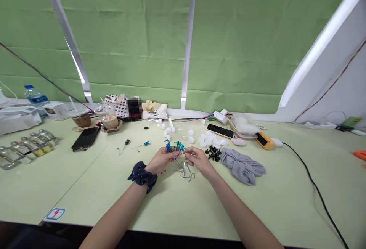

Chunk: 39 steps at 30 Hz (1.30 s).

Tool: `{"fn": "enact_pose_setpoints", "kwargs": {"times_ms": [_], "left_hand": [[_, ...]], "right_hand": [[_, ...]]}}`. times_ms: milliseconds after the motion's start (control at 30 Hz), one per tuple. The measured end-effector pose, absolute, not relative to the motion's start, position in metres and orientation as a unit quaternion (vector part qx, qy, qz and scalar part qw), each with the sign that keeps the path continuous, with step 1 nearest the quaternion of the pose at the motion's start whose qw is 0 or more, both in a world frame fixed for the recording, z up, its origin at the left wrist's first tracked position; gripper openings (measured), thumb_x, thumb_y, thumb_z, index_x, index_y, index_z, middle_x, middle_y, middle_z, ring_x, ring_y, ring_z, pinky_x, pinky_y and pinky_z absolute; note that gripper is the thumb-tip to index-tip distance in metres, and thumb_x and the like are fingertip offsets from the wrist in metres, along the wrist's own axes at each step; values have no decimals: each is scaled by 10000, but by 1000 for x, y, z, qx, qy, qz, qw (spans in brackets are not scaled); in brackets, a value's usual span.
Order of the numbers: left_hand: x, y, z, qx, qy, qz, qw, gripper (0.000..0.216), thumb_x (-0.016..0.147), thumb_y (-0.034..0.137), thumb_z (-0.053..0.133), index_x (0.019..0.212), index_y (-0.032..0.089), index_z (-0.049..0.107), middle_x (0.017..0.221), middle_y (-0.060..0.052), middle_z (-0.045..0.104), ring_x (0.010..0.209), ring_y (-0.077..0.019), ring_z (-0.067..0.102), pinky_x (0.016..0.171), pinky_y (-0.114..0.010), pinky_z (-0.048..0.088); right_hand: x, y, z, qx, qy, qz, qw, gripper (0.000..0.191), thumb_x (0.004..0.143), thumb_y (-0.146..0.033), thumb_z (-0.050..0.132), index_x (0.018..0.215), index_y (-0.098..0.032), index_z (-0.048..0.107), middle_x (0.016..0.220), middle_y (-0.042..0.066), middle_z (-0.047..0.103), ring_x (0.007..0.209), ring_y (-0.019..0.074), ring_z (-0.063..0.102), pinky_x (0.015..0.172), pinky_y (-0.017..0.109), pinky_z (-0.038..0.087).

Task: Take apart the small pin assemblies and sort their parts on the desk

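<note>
My left hand (163, 160), with a dark dotted scrunchie (143, 176) at its wrist, is closed around several small blue and green heads (168, 147) with thin bent metallic stems. Close beside it, my right hand (199, 160) is closed in a pinch at the right side of the bunch, on one of the thin-stemmed pieces as far as I can see. Stems (187, 176) hang and lie below both hands. A loose blue-headed piece (146, 143) and a black-headed one (127, 141) lie to the left on the table.
White caps (208, 138), black small parts (213, 153) and a grey cloth (242, 165) lie to the right. Behind are a phone (220, 130) and a plastic tub (244, 125). Leftward stand iced drinks (107, 119), another phone (86, 139) and glass bottles (32, 146). A black cable (314, 188) crosses the right.
</note>
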State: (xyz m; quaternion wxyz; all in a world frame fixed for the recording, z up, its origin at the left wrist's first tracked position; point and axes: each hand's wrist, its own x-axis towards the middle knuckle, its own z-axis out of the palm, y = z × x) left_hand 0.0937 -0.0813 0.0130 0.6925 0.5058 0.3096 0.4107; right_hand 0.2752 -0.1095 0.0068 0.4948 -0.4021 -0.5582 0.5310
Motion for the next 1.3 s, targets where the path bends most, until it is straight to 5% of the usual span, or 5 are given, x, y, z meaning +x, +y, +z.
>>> {"fn": "enact_pose_setpoints", "kwargs": {"times_ms": [167, 700, 967, 1300], "left_hand": [[94, -82, 13, 480, 327, 421, 697, 258, 632, 278, 761, 782, 116, 629, 866, -102, 680, 792, -185, 618, 736, -334, 490], [102, -88, 18, 566, 291, 408, 654, 334, 707, 362, 684, 936, 145, 574, 879, -73, 629, 793, -177, 597, 611, -275, 498], [107, -89, 11, 610, 318, 436, 580, 344, 707, 356, 679, 961, 143, 587, 794, -54, 636, 710, -165, 603, 604, -278, 501], [109, -88, 8, 616, 364, 430, 551, 340, 672, 354, 697, 880, 90, 641, 811, -97, 682, 749, -222, 646, 579, -294, 528]], "right_hand": [[274, -112, 8, -403, -568, 526, 489, 352, 673, -471, 657, 813, -152, 604, 719, 7, 543, 431, 45, 409, 412, 206, 286], [273, -112, 7, -426, -584, 502, 475, 329, 700, -454, 629, 826, -152, 654, 662, 12, 561, 421, 41, 318, 387, 195, 225], [273, -111, 8, -454, -596, 460, 477, 328, 705, -449, 609, 806, -142, 663, 557, -7, 505, 481, 84, 398, 434, 201, 320], [274, -110, 4, -454, -617, 442, 467, 345, 716, -425, 608, 869, -123, 677, 676, 46, 642, 558, 119, 512, 537, 240, 425]]}}
